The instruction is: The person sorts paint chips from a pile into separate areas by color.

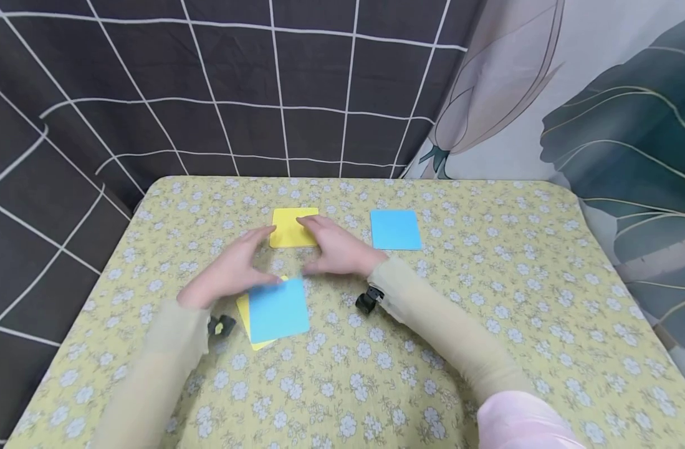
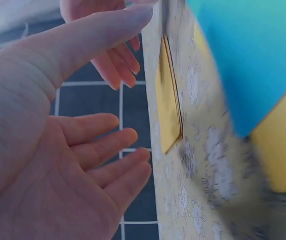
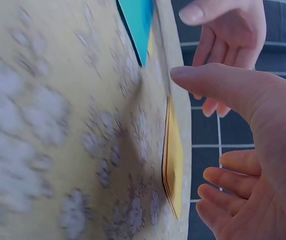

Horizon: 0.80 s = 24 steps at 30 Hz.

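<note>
My left hand (image 1: 227, 271) and right hand (image 1: 342, 249) are both held over the table with relaxed, spread fingers and nothing in them. They stand either side of a yellow square (image 1: 288, 232), which looks like a thin stack with layered edges in the right wrist view (image 3: 174, 162). Just below the left thumb lies a blue square (image 1: 279, 310). It overlaps another yellow square (image 1: 245, 313), turned at an angle, so only that one's edges show. In the left wrist view, the left palm (image 2: 38, 155) faces the other hand, apart from it.
A second blue square (image 1: 395, 229) lies flat at the back, right of the right hand. A yellow flowered cloth (image 1: 409, 386) covers the table. Behind and to the left hangs a dark curtain with a white grid (image 1: 235, 81); a leaf-patterned curtain (image 1: 634, 137) is at the right.
</note>
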Available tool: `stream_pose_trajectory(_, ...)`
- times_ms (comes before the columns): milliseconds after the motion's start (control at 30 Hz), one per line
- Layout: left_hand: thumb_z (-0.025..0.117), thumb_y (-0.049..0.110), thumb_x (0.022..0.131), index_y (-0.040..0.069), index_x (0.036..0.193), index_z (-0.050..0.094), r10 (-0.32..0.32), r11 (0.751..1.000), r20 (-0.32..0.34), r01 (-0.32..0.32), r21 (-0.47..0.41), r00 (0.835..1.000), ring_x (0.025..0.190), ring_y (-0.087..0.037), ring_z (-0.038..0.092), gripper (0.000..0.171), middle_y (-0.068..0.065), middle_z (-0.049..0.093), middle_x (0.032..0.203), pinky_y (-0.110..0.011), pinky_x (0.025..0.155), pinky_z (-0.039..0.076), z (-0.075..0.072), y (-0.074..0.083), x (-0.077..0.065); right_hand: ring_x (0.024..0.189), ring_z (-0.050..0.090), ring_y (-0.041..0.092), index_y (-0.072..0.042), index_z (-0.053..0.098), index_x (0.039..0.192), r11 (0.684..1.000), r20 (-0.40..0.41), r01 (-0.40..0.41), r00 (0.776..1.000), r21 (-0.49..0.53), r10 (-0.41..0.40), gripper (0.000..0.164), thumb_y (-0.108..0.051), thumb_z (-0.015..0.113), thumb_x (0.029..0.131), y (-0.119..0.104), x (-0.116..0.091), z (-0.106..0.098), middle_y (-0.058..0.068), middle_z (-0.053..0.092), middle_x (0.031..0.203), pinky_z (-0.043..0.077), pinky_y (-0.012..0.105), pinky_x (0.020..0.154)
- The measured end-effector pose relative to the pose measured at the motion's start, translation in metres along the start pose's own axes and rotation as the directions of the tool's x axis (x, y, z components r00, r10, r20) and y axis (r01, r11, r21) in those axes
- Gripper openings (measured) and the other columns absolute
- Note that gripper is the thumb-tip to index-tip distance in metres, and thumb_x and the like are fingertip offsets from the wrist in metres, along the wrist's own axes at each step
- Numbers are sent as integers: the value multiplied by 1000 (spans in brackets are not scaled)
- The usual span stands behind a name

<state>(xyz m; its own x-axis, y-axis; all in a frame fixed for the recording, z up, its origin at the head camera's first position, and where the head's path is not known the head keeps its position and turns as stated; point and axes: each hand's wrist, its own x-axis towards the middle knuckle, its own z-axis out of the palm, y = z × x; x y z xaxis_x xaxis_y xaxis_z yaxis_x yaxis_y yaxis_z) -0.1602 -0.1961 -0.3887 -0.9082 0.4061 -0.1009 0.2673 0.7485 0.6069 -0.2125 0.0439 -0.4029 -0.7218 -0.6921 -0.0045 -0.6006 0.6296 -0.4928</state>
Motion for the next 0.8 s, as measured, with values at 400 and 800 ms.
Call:
stream_pose_trajectory(400,94,35,72,-7,153,34,11,999,-32,-10,31,999,141,-48,35,109,-28,37,154,-62,114,31,31,2,-65,141,40,26,0,36,155,995,63,82,995,-52,-79,113,-57,87,73,-19,-34,12,14,43,154,29,32,118)
stream_pose_trajectory(800,96,26,68,-9,150,37,41,999,-73,-38,38,996,132,-49,45,107,-29,44,149,-65,106,39,48,6,-86,137,43,22,0,40,154,990,112,129,986,-61,-122,114,-57,90,69,-37,-58,34,10,48,150,33,30,116)
